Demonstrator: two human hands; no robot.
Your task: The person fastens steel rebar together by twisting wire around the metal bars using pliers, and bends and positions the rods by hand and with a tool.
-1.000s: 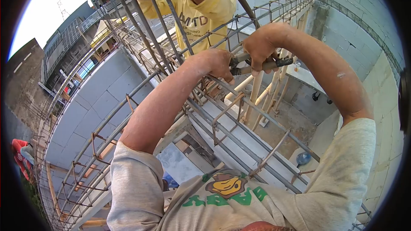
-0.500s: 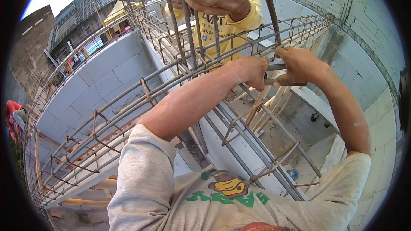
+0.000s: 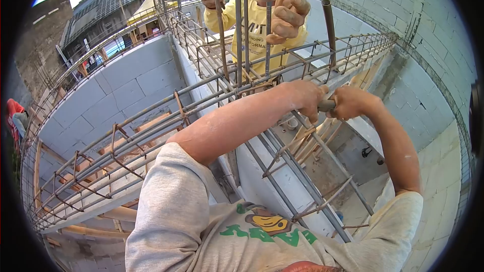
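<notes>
My left hand (image 3: 307,99) is closed beside a longitudinal steel bar of the rebar cage (image 3: 297,177); what its fingers hold is hidden. Just right of it, my right hand (image 3: 352,102) wraps round a short grey metal tool (image 3: 326,105) whose end points at my left hand. Thin rusty stirrups (image 3: 322,205) cross the cage below both hands. A rusty pipe (image 3: 329,27) stands upright behind them. Several vertical bars (image 3: 239,30) rise left of the pipe.
Opposite me stands a co-worker in a yellow shirt (image 3: 257,35), one hand (image 3: 288,15) raised beside the vertical bars. Grey block walls (image 3: 126,80) flank the cages. Another person in red (image 3: 15,108) is at the far left. Timber props (image 3: 322,138) stand below.
My hands have moved slightly down and closer together; the tool's spread handles no longer show. The co-worker's hands have parted, one moving left and the other right and down.
</notes>
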